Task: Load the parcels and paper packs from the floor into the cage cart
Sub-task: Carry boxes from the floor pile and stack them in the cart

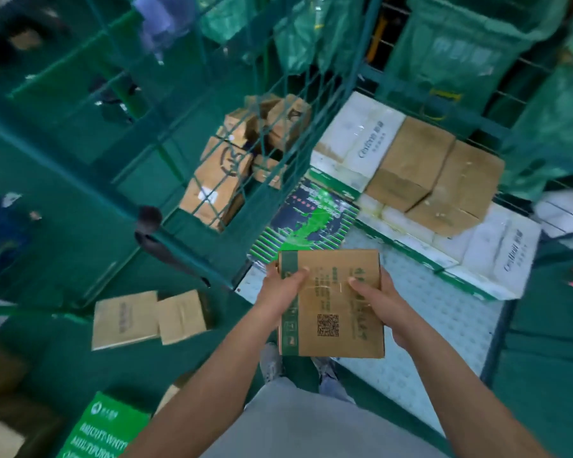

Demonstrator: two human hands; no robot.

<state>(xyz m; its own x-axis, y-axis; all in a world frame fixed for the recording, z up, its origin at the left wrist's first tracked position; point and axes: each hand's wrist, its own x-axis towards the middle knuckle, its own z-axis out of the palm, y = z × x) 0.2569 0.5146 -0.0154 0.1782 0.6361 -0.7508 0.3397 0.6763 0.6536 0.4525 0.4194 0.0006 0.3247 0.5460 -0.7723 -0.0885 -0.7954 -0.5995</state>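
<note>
I hold a brown cardboard parcel [331,302] with a green stripe and a QR code over the front edge of the cage cart's metal floor [420,302]. My left hand [283,285] grips its left side, thumb on top. My right hand [382,304] grips its right side, thumb on top too. Inside the cart lie white paper packs [354,137], two brown boxes [437,173] stacked on them, and a dark green-printed pack [308,219].
Two flat brown parcels [146,317] lie on the green floor to my left. A green paper pack [103,428] sits at the bottom left. A neighbouring green mesh cage [166,133] holds several brown parcels [232,166]. Green sacks [457,47] hang behind the cart.
</note>
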